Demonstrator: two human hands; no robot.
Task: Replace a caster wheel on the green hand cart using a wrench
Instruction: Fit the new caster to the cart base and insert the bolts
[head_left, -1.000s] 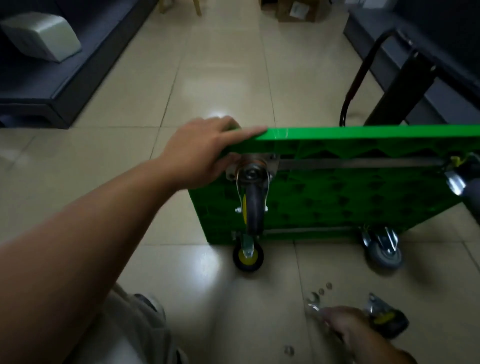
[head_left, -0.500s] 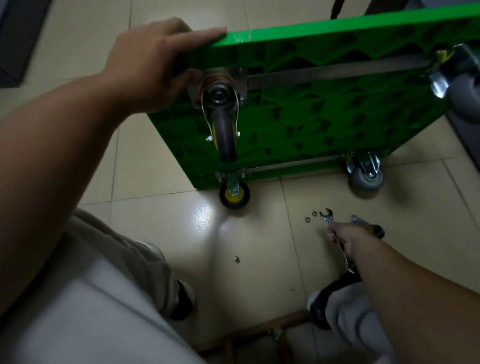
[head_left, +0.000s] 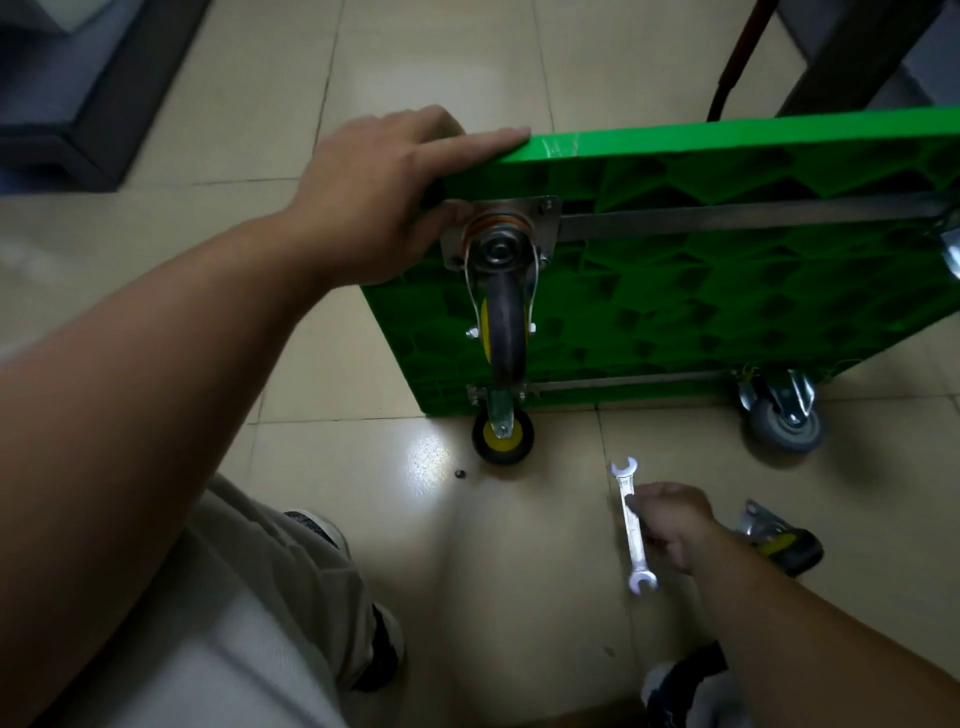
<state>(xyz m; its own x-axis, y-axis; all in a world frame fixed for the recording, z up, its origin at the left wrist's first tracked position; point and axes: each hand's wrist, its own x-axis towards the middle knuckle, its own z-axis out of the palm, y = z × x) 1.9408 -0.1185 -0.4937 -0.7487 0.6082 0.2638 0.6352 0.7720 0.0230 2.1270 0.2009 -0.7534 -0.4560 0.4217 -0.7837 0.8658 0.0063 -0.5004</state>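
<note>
Green moulded plastic, ribbed on the underside, forms the deck of the hand cart (head_left: 727, 291). It stands tipped on its long edge on the floor (head_left: 363, 364), underside towards you. Your left hand (head_left: 374, 202) grips the top left corner, with the fingers lying over the upper edge and the thumb tucked under, beside the steel mounting plate (head_left: 540, 218) of the upper caster (head_left: 505, 322).

Expect the deck to be stiff but top-heavy in this pose. It probably wants to roll or fall flat, so that corner grip is your brace.

The caster itself looks dense for its size, a rubber wheel in a metal fork. It swivels, so take it by the plate or fork, not the wheel.

Your right hand (head_left: 672, 519) is low at the near right, fingers closed around the middle of the wrench (head_left: 638, 551), which is lifted just off the floor. The wrench is smooth, rigid steel with an open jaw at each end. A grip nearer one end would likely give better leverage on the plate's nuts.

A loose caster (head_left: 779, 543) lies just right of that hand. A small nut (head_left: 459, 473) sits on the floor near the lower left wheel and could easily be kicked away.
</note>
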